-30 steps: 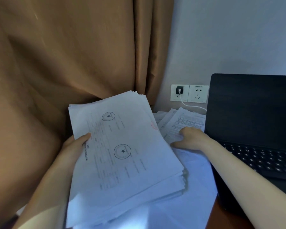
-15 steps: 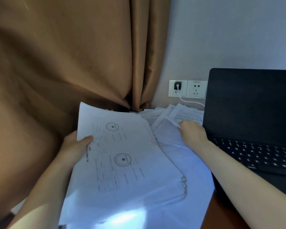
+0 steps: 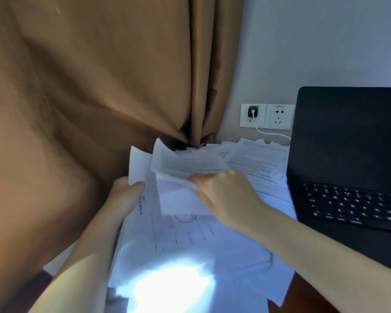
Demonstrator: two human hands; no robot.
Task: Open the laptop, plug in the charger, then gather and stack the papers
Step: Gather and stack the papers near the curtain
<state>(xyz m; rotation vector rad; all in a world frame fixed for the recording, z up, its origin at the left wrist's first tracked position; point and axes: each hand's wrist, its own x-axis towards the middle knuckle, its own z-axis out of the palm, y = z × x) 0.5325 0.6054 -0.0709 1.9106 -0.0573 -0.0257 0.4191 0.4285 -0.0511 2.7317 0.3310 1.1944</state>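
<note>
My left hand (image 3: pixel 124 195) grips the left edge of a thick stack of printed papers (image 3: pixel 190 240), thumb on top. My right hand (image 3: pixel 226 197) pinches a few loose sheets (image 3: pixel 185 163) and holds them over the top of that stack; the sheets curl upward. More loose papers (image 3: pixel 257 163) lie fanned on the desk behind, beside the open black laptop (image 3: pixel 348 154). The charger plug (image 3: pixel 252 112) sits in the left wall socket, and its white cable (image 3: pixel 271 133) runs behind the laptop screen.
A brown curtain (image 3: pixel 99 98) hangs close on the left and behind the papers. A second, empty wall socket (image 3: pixel 279 116) is next to the plug. A corner of the wooden desk (image 3: pixel 303 297) shows at the bottom right.
My right hand has lifted loose sheets from beside the laptop and carried them left over the stack. The stack in my left hand has lowered and tilted flatter.
</note>
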